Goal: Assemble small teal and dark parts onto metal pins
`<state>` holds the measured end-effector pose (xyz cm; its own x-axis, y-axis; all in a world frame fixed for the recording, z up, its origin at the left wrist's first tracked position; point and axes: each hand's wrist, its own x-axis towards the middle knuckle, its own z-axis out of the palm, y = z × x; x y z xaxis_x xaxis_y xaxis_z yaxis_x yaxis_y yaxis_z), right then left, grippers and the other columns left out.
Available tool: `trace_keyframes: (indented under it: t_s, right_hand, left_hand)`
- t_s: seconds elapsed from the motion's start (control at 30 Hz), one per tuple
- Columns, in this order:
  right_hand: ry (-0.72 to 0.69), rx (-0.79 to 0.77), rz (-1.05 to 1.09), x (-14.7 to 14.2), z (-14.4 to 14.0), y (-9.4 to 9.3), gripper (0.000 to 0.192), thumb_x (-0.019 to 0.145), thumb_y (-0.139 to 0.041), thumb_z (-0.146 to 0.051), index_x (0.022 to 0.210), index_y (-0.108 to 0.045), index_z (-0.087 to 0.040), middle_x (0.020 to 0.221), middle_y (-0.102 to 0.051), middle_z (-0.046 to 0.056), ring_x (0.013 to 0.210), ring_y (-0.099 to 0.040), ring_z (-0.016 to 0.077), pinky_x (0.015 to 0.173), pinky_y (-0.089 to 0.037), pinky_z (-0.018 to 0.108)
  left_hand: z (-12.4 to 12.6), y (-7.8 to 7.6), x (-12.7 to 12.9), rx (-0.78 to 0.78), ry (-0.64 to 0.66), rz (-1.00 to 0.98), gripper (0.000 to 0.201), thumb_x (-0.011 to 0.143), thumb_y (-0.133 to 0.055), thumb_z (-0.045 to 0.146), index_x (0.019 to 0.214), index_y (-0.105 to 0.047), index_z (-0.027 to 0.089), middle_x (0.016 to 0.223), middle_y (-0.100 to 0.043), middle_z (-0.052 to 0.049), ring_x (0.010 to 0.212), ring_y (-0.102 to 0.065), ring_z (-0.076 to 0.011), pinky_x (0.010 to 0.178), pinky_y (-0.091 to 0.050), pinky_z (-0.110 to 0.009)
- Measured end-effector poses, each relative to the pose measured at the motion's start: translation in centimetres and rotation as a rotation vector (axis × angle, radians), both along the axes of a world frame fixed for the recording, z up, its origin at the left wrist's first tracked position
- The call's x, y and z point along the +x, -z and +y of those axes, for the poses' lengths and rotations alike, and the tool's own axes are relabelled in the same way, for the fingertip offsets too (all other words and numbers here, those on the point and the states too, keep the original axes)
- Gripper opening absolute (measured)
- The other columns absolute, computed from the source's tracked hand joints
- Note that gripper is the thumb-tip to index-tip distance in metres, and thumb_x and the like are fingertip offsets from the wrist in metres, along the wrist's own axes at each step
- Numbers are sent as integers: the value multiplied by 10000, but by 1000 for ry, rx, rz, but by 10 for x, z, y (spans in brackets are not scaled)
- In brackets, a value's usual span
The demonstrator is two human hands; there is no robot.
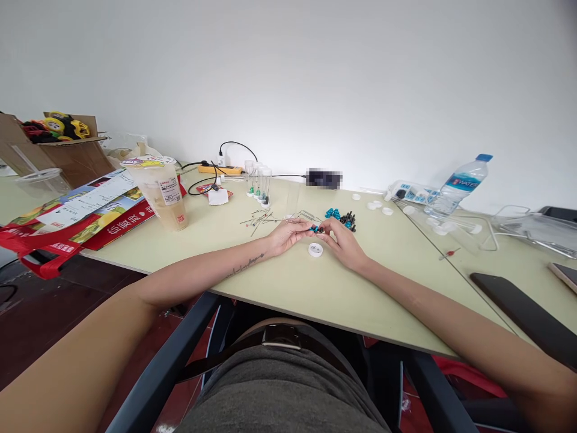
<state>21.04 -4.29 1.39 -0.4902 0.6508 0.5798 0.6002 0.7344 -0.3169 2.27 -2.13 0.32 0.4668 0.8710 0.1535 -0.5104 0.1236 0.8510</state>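
My left hand and my right hand meet above the middle of the table, both closed in a pinch. Between their fingertips are a small blue piece, on the left hand's side, and a small black piece, on the right hand's side; their exact kind is too small to tell. Just below the fingers a round white cap holds tiny dark bits. Beyond my right hand lie a pile of blue pieces and a pile of black pieces. Thin metal rods are scattered past my left hand.
Clear tubes with green and black contents stand behind the rods. At left are a drink cup, a red bag and a cardboard box. Rightward are a power strip, a tilted water bottle and a dark phone.
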Motion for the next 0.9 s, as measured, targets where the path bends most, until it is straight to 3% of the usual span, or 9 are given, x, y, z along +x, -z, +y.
trace_keyframes:
  t_s: [0.17,0.27,0.4,0.9]
  right_hand:
    - [-18,-43,-22,0,-1,-3,299,934,-296,-376,844,-525,-207,811,-564,44,791,-522,183,741,-399,333]
    - [-10,-46,29,0,-3,-4,346,940,-246,-395,892,-534,-210,850,-585,50,823,-540,188,767,-408,340]
    - [27,6,87,0,-6,-5,359,931,-242,-433,1025,-516,-221,937,-581,58,873,-546,194,807,-412,353]
    - [10,-5,59,1,-5,-3,382,928,-245,-443,975,-550,-217,897,-613,61,866,-559,203,805,-419,361]
  left_hand:
    - [-3,-2,0,18,15,11,86,702,-656,140,761,-664,78,756,-649,-43,716,-612,-96,882,-424,-281]
    - [-4,-2,0,8,4,5,75,698,-659,139,745,-662,80,763,-649,-42,724,-613,-97,887,-424,-279]
    - [-3,-3,0,-14,-28,3,65,689,-666,138,727,-658,85,789,-656,-43,739,-615,-98,894,-426,-269]
    - [-1,-1,0,-47,-51,-2,28,702,-644,100,723,-651,83,768,-653,-44,730,-621,-98,924,-417,-288]
